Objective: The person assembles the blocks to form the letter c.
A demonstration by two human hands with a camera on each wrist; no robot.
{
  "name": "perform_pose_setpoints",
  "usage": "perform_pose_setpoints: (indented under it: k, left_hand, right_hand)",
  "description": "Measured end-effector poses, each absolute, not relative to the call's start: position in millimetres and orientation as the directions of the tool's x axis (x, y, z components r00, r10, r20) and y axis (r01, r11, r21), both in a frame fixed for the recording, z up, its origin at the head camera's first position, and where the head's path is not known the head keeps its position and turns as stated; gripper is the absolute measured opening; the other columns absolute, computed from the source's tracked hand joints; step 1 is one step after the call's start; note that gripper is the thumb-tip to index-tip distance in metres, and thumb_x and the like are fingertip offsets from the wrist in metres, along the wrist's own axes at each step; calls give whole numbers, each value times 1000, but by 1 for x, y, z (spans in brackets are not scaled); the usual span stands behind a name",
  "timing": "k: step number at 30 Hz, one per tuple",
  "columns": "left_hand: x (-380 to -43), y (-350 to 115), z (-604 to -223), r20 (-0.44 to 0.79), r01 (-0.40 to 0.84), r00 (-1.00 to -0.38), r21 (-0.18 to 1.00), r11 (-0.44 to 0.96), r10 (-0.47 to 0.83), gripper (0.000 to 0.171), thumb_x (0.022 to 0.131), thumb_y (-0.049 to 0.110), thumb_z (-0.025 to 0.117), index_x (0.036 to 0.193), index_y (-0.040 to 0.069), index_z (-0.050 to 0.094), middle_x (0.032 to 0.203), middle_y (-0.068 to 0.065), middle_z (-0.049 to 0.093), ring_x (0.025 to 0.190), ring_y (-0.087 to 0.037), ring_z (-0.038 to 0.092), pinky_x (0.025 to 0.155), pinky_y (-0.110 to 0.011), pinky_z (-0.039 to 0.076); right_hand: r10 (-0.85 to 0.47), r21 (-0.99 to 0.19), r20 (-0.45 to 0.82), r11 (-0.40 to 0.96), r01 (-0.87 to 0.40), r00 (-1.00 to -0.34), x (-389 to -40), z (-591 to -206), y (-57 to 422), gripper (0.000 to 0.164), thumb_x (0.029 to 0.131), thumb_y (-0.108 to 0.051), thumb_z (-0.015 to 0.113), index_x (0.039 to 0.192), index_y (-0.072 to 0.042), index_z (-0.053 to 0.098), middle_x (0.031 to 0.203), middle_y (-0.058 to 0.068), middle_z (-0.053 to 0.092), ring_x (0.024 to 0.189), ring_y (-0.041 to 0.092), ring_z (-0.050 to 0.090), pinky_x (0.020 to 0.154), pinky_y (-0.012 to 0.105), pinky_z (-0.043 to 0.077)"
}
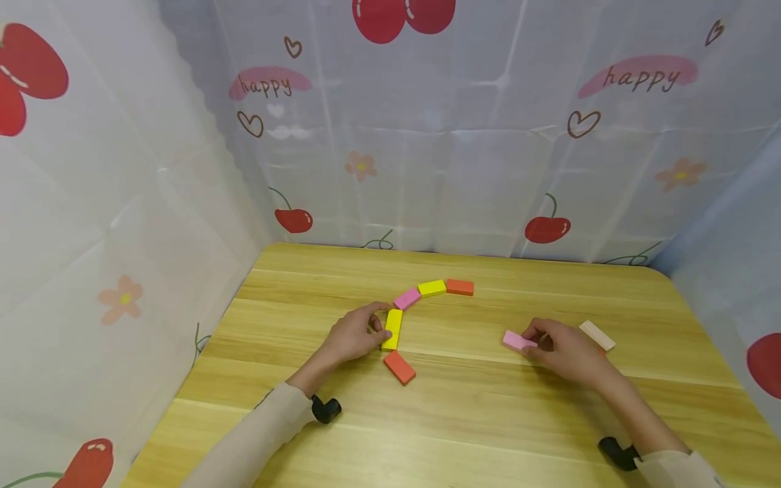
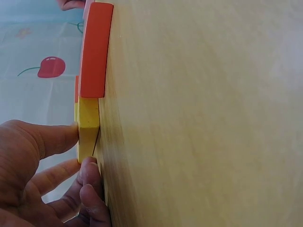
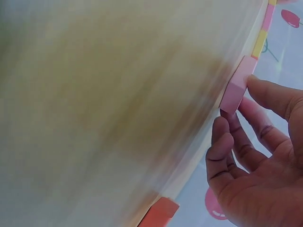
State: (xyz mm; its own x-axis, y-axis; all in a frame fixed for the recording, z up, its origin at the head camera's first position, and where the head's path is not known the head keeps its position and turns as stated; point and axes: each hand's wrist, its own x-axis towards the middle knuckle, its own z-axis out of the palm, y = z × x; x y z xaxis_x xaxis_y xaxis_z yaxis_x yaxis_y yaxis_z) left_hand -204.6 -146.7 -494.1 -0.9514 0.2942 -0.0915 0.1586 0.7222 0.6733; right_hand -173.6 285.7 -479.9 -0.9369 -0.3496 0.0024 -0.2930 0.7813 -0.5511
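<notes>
My left hand [image 1: 358,332] pinches a yellow block [image 1: 393,329] lying flat on the table, thumb near its front end and a finger at its far end. In the left wrist view the thumb rests against this yellow block [image 2: 88,113], just beyond the red block [image 2: 96,52]. That red block [image 1: 399,368] lies angled at the yellow one's near end. Off to the right, my right hand [image 1: 570,352] grips a pink block [image 1: 516,340] between thumb and fingers; the right wrist view shows the pink block [image 3: 236,87] at the fingertips, close over the tabletop.
Beyond the left hand, a second pink block [image 1: 407,299], another yellow block [image 1: 432,288] and an orange-red block [image 1: 460,287] continue a curved row. Behind the right hand lie a pale wooden block [image 1: 596,335] and a partly hidden orange block [image 3: 160,213]. Printed curtains surround the wooden table [image 1: 476,420].
</notes>
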Motion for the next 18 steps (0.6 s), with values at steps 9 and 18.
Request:
perform_pose_setpoints:
  k: [9,18]
  left_hand:
    - [-205,-147,-496,-91,156,-953,669,726,289,56,99,28,78,152,23,60,97,2,67,69,-15,57,61,-30,41]
    - [-205,-147,-496,-88,159,-953,670,725,290,56,98,28,78,152,23,60,97,2,67,71,-15,57,61,-30,41]
  right_hand:
    - [-394,-589,5,741,-321,-919,-168,-482,279,11,98,-19,80,103,-16,70,99,-3,71,83,3,57,74,24,50]
    - [-415,-597,-43,740,-310,-909,-160,-478,268,11,100,-24,78,104,-18,69,97,-4,68,83,7,55,74,24,48]
